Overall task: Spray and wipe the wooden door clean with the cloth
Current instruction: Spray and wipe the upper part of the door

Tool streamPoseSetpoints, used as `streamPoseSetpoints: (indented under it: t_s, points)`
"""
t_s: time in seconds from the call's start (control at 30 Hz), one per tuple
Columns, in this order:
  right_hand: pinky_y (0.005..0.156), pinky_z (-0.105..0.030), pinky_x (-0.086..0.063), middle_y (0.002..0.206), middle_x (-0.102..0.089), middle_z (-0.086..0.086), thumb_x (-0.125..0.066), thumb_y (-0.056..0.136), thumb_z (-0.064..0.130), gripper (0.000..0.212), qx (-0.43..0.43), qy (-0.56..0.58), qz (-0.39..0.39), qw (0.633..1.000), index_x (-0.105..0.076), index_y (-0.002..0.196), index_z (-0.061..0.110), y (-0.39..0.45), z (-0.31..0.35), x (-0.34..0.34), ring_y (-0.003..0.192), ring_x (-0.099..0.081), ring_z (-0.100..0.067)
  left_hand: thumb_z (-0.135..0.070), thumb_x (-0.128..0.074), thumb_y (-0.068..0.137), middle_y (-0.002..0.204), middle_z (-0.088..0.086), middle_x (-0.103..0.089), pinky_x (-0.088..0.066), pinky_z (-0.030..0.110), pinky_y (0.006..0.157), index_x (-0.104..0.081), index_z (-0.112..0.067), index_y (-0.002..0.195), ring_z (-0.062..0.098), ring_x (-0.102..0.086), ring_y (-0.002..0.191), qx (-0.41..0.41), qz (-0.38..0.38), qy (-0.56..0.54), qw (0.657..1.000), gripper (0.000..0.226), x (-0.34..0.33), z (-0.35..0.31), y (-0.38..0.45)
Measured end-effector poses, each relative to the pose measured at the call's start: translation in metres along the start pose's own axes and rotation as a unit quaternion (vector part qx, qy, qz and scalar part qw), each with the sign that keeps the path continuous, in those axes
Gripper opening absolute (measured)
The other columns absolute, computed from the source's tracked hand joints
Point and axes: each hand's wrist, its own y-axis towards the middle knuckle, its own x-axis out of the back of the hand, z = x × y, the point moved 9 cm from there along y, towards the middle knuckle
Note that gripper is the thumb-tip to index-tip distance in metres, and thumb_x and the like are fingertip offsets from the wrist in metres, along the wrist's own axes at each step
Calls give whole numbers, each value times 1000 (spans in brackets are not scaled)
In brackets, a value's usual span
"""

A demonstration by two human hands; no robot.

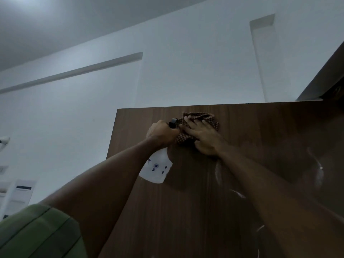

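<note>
The dark brown wooden door (242,138) fills the lower right of the head view, its top edge running across the middle. My right hand (202,135) presses a brown checked cloth (201,117) flat against the door just below its top edge, fingers spread. Right beside it, my left hand (162,133) grips the neck of a white spray bottle (156,168) with small blue flower prints; the bottle's black nozzle points toward the cloth. Pale streaks and smears mark the door surface lower right.
A white wall (167,71) with recessed slots rises behind the door, under a white ceiling. A dark door frame piece (325,75) slants at the right edge. White shelving (16,194) stands at the lower left. My green sleeve (37,233) covers the bottom left corner.
</note>
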Motion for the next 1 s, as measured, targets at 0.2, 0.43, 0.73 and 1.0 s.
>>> streamPoseSetpoints:
  t_s: [0.2,0.43,0.73,1.0]
  points:
    - [128,-40,8,173,11,4,-48,94,17,83,-180,29,-120,976,-10,166,34,23,-46,29,159,11,-18,-23,-66,97,84,11,-76,-64,33,60,-69,-6,92,14,-67,54,-7,-4,35,999,18,7,10,-8]
    - [128,-34,7,170,3,12,-46,94,12,82,-8,75,-27,997,-11,164,36,22,16,-11,158,2,-11,-25,-67,96,84,12,-76,-64,36,63,-70,-5,92,15,-65,53,6,-11,7,1000,20,18,33,-4]
    - [126,-31,8,173,0,6,-43,108,15,64,-204,193,-133,951,-16,164,26,42,-13,11,159,6,-11,-28,-65,97,88,13,-77,-67,46,75,-68,-9,94,20,-70,64,-21,-11,12,1000,19,55,69,19]
    - [126,-42,8,173,9,0,-47,98,18,77,-256,83,-133,954,-12,166,27,73,20,5,159,10,-21,-25,-65,98,83,15,-76,-66,39,64,-67,-10,90,16,-67,54,-82,40,26,996,18,61,75,26]
